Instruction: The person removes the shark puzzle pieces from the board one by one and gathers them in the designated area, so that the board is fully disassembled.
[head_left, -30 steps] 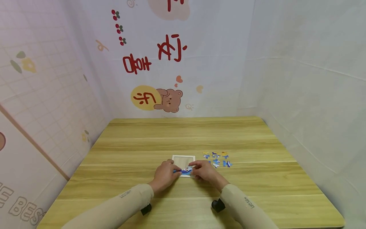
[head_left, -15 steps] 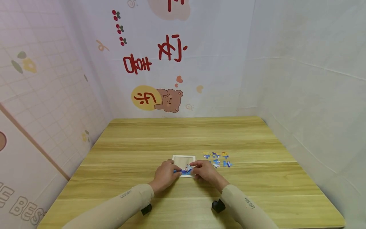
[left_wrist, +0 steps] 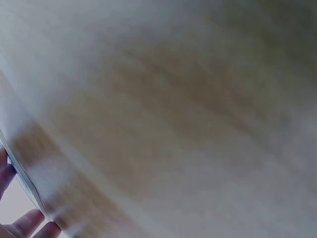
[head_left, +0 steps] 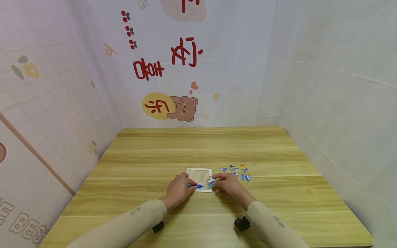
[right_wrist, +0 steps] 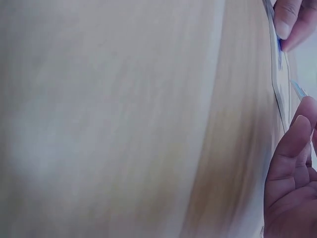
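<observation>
A white-rimmed puzzle tray [head_left: 199, 169] lies flat on the wooden table between the hands. My left hand [head_left: 177, 187] holds its left side, the thumb over the blue puzzle pieces [head_left: 199, 186] in the lower left corner. Between thumb and index finger my right hand [head_left: 228, 184] pinches a blue and white puzzle piece [head_left: 211, 182], tilted at the tray's right rim. The right wrist view catches a thin edge of this piece [right_wrist: 298, 89] above the fingertips. Only some left fingers [left_wrist: 27, 222] show against the tray edge in the left wrist view.
Several loose jigsaw pieces [head_left: 234, 168], yellow and blue, lie in rows right of the tray, partly behind the right hand. The wooden table [head_left: 149, 148] runs back to a printed cloth wall [head_left: 235, 86], with more cloth on both sides.
The right hand has drawn back a little to the right, and the pinched piece now stands tilted, away from the pieces in the tray. The left hand has stayed still.
</observation>
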Demonstrator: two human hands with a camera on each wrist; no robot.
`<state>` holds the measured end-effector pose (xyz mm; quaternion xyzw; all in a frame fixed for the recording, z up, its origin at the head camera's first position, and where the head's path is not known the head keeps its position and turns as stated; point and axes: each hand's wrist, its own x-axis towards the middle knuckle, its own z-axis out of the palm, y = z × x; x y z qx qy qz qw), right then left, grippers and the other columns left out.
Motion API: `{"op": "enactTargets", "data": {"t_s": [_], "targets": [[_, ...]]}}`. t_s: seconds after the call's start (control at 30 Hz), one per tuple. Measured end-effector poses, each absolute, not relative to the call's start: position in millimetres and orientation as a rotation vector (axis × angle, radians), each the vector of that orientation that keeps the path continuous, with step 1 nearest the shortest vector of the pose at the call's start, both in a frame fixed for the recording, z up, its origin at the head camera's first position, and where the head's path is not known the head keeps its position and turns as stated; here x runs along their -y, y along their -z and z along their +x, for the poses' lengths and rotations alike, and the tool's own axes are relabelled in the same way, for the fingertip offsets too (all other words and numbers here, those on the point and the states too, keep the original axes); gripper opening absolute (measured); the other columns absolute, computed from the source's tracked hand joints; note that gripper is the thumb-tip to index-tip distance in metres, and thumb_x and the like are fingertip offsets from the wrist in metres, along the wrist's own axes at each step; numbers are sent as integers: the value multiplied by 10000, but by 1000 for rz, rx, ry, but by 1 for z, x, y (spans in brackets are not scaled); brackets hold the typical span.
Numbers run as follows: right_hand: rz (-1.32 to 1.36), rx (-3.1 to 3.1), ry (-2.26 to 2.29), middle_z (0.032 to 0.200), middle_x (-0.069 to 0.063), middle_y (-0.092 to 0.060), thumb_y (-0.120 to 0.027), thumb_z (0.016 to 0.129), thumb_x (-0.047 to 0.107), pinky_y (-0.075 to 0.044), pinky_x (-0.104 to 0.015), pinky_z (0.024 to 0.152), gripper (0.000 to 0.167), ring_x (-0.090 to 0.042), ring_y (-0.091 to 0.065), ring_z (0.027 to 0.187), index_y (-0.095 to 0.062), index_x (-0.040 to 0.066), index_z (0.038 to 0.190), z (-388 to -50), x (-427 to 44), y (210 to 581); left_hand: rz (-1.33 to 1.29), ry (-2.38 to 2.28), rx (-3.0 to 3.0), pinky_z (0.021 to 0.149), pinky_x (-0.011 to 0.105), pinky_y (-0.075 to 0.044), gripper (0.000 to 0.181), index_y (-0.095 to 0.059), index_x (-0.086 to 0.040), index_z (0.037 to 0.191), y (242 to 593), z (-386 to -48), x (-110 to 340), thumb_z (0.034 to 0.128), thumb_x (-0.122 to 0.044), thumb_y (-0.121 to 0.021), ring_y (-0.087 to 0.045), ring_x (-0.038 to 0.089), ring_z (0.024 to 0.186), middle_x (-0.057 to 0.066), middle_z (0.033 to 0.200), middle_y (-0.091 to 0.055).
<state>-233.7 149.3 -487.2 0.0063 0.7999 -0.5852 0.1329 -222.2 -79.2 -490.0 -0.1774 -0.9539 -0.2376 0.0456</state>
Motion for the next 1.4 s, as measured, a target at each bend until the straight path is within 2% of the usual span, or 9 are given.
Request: {"op": "enactTargets", "data": {"t_s": [0.27, 0.47, 0.83, 1.4], "targets": [[100, -2301, 1757, 850, -65, -664, -673, 909, 35, -514, -287, 558, 274, -154, -616, 590, -691, -2, 1180, -229, -170, 488, -540, 742, 2896, 834, 525, -498, 188, -802, -99, 996, 491, -222, 80, 875, -237, -760, -600, 370, 1041, 183, 1204, -618], [171, -2289, 1752, 803, -59, -667, -683, 899, 48, -495, -270, 509, 283, -134, -612, 561, -687, 13, 1179, -225, -183, 491, -562, 761, 2886, 825, 533, -504, 173, -801, -88, 985, 490, -220, 82, 878, -214, -753, -593, 392, 1074, 196, 1220, -616], [169, -2283, 1734, 730, -65, -650, -677, 901, 44, -509, -269, 504, 298, -133, -623, 559, -650, -26, 1189, -220, -197, 493, -561, 777, 2880, 829, 552, -497, 169, -797, -83, 991, 490, -219, 82, 879, -202, -753, -587, 399, 1075, 206, 1226, -610], [166, -2291, 1704, 746, -64, -651, -659, 917, 49, -516, -276, 513, 266, -143, -625, 580, -658, -17, 1174, -217, -200, 492, -567, 777, 2889, 856, 555, -493, 181, -795, -81, 1000, 489, -219, 81, 891, -214, -741, -581, 405, 1101, 209, 1242, -606]]}}
